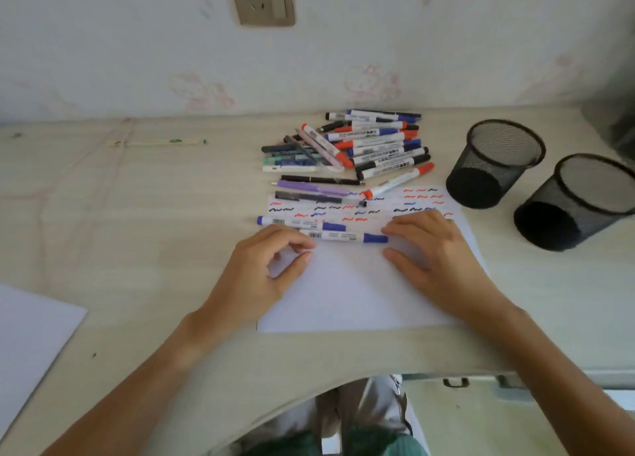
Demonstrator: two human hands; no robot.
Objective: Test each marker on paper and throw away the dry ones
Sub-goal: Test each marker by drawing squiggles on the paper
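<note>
Paper (357,290) lies on desk (137,215), squiggles in red, blue, black across far part. Two blue markers on paper: near marker (343,237) lies between both hands, far marker (299,222) just behind it. Left hand (261,270) curled, fingertips at left end of near marker, grasp not clear. Right hand (433,253) released, fingers straight, index touching cap end. Pile (357,146) of markers and pens far of paper. Two mesh cups (494,163) right of paper.

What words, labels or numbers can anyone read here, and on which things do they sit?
None can be read.
Blue-capped white markers on the white paper sheet: barcodes and small print, too blurred.
White-barrelled markers in the pile: printed label strips, too small.
Squiggles on the sheet: ink test marks, not writing.
</note>
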